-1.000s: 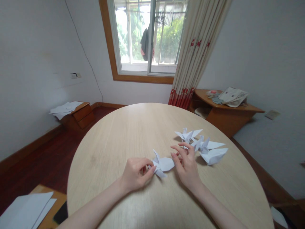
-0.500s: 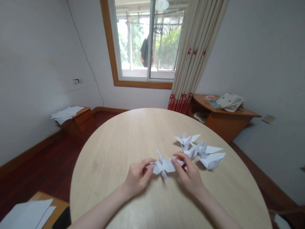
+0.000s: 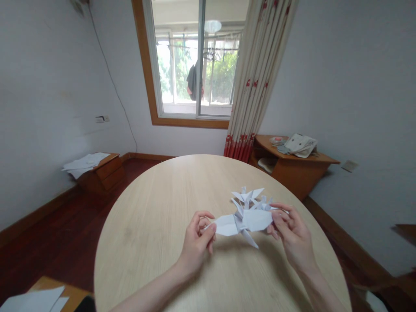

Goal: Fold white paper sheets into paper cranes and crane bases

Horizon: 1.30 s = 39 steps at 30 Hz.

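A white paper crane [image 3: 242, 222] is stretched between my two hands, held above the round table with its wings spread flat. My left hand [image 3: 199, 234] pinches the tip of the left wing between thumb and fingers. The right wing's tip is gripped by my right hand [image 3: 290, 227]. The crane's narrow neck and tail stick out from its middle, one toward the far side and one toward me. Just behind it stand other folded paper cranes [image 3: 248, 197], partly covered by the held one and by my right hand.
The round wooden table [image 3: 146, 216] fills the middle. A corner desk [image 3: 292, 169] with a cloth bag [image 3: 302, 145] stands at the back right, near the curtain [image 3: 248, 95]. Paper sheets [image 3: 86, 162] lie on a low cabinet at left; more sheets [image 3: 35, 299] lie at bottom left.
My hands have moved apart and to the right, the crane between them rising and its wings drawn out wider. It now covers part of the other cranes. The camera view has tilted slightly up.
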{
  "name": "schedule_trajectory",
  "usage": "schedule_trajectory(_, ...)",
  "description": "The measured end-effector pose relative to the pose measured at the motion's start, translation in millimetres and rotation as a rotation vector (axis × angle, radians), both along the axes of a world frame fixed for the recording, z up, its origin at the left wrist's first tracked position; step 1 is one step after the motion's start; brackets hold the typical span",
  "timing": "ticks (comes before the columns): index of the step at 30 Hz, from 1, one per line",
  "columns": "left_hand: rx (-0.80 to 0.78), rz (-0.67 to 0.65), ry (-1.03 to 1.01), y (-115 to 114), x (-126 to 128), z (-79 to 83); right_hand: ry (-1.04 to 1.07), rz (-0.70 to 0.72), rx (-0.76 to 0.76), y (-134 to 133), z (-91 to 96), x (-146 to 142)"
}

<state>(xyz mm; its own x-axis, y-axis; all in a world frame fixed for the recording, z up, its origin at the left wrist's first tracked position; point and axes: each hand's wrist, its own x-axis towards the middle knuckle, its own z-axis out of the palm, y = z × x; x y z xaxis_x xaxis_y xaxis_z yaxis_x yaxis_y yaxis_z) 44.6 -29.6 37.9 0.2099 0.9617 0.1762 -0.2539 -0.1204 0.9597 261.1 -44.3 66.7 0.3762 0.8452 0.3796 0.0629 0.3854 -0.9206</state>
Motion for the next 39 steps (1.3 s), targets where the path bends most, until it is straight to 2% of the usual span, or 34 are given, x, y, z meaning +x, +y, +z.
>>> schedule_trajectory(4, -0.065, -0.082, -0.047, -4, 20, -2.1, 0.0, -0.098, -0.036, -9, -7.2, 25)
schedule_trajectory(12, -0.133, -0.178, 0.049, -10, 49, -24.3, -0.084, -0.297, -0.152, -25, -30.2, 50)
schedule_trajectory(17, -0.15, -0.175, 0.213, -8, 58, -34.1, -0.08, -0.292, -0.195, -22, -46.1, 58)
schedule_trajectory(23, -0.182, -0.167, 0.362, -6, 69, -35.7, -0.106, -0.32, -0.238, -18, -60.2, 67)
schedule_trajectory(39, -0.215, -0.132, 0.41, 14, 87, -36.5, -0.162, -0.389, -0.283, -11, -71.0, 79)
